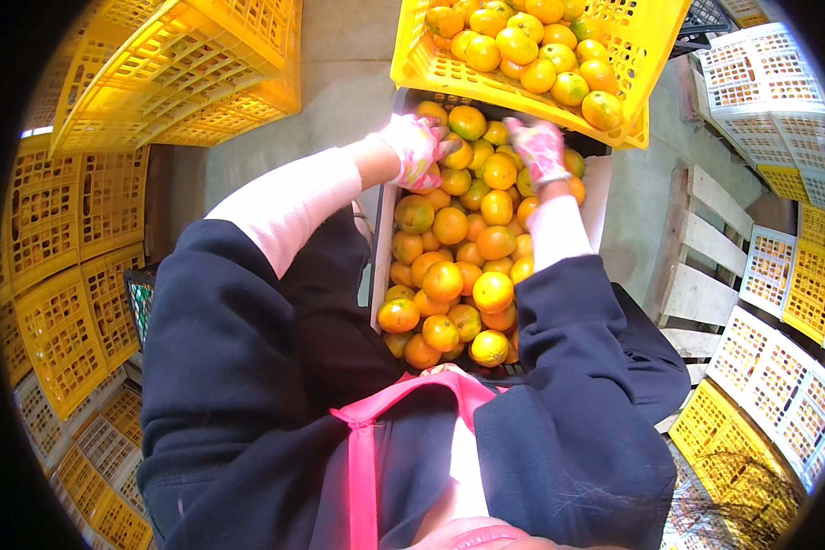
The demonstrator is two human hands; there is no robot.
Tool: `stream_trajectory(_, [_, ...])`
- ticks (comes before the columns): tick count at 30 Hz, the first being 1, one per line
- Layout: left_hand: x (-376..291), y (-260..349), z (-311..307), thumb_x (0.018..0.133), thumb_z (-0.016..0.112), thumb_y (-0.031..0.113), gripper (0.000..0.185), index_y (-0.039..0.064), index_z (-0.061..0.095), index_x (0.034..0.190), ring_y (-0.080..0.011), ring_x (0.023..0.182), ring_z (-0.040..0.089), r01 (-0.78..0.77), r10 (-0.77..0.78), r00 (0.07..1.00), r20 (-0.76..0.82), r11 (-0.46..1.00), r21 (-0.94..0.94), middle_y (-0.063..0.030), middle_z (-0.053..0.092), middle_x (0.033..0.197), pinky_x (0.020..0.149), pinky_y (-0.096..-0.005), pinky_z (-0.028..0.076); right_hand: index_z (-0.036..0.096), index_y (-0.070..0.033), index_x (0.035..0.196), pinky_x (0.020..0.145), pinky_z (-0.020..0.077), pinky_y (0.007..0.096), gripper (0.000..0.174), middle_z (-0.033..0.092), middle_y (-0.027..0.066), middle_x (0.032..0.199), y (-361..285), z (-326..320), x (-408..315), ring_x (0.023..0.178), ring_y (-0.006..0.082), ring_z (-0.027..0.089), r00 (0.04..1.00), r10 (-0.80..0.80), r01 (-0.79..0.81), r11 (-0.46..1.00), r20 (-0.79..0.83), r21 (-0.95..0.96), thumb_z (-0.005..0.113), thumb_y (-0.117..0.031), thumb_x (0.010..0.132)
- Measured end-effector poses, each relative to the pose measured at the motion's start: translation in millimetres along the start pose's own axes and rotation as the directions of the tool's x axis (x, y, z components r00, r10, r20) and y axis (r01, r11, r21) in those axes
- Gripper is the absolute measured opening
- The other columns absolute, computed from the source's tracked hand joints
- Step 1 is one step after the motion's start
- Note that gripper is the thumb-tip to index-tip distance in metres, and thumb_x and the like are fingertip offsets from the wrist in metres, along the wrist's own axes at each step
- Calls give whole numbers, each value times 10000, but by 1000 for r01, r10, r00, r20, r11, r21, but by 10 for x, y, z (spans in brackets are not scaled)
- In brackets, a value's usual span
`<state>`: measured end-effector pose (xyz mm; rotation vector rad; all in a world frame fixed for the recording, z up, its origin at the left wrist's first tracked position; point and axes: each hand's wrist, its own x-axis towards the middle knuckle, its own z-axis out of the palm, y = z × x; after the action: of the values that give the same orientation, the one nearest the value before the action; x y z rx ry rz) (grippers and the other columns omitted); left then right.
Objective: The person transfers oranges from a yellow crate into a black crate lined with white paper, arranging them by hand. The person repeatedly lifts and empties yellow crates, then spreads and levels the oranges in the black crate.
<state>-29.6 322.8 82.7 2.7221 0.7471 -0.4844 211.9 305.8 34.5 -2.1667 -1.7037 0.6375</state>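
Note:
Many orange citrus fruits, some with green patches, fill a long bin [381,268] with pale side walls in front of me. My left hand [416,152], in a pink and white patterned glove, is at the bin's far left side. Its fingers touch an orange citrus fruit [459,154], but whether they grip it is unclear. My right hand [537,148], in a similar glove, is over the fruit at the far right. Its fingers are blurred, and anything in them is hidden.
A tilted yellow plastic crate [632,75] of citrus rests at the bin's far end. Stacked yellow crates [179,75] stand at left. A wooden pallet [711,240] lies at right, near white crates [763,371] of fruit. Concrete floor [344,75] shows between them.

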Motion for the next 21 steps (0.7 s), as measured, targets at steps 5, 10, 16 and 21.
stream_trajectory(5, [148,87,-8,837,682,353,617,22,549,1341,-376,1226,532,-60,52,978,-204,998,-32,-193,543,1362,1039,-459,438,594,-1,1241,915,508,480,536,672,266,1108,327,-156,-132,1025,418,647,983,179,-184,964,-42,-193,682,-340,835])
stream_trajectory(10, [332,159,45,860,675,427,750,10,456,1443,-313,1416,372,-73,81,982,-173,996,51,-178,386,1535,1149,-407,329,495,76,1314,992,474,423,739,646,302,1172,446,203,-7,1146,413,607,975,163,-158,986,-148,43,791,-347,785])
stream_trajectory(16, [367,116,53,817,712,344,725,-60,491,1378,-345,1387,403,-97,101,973,-208,995,32,-210,427,1493,1142,-410,342,631,97,1179,967,482,386,657,667,266,1179,391,407,45,1085,381,650,938,344,-316,801,41,509,821,-377,766])
stream_trajectory(21, [424,137,-1,811,724,283,691,-41,497,1378,-354,1300,487,-119,120,965,-232,993,16,-210,493,1415,1085,-414,409,672,94,1099,980,475,425,664,641,328,1149,284,202,163,1138,422,609,958,258,-273,954,121,123,709,-507,818])
